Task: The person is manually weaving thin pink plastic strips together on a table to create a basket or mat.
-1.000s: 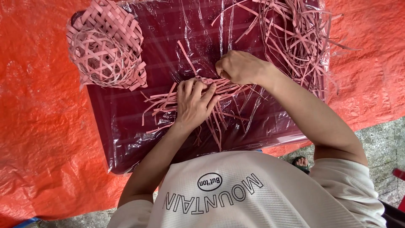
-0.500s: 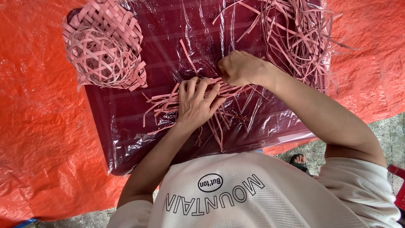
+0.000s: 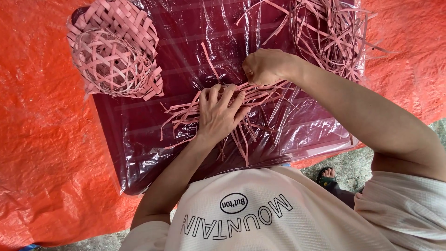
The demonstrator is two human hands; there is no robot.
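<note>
The left hand (image 3: 218,114) lay flat, fingers spread, pressing down on a loose fan of pink strips (image 3: 251,116) near the middle of the table (image 3: 139,139). Just beside it, the right hand (image 3: 262,66) was curled closed, pinching the far ends of those same strips. The table was dark red and wrapped in clear plastic film. A heap of unused pink strips (image 3: 330,32) lay at its far right corner, and woven pink baskets (image 3: 114,51) sat at the far left. An orange tarp (image 3: 42,139) spread underneath.
</note>
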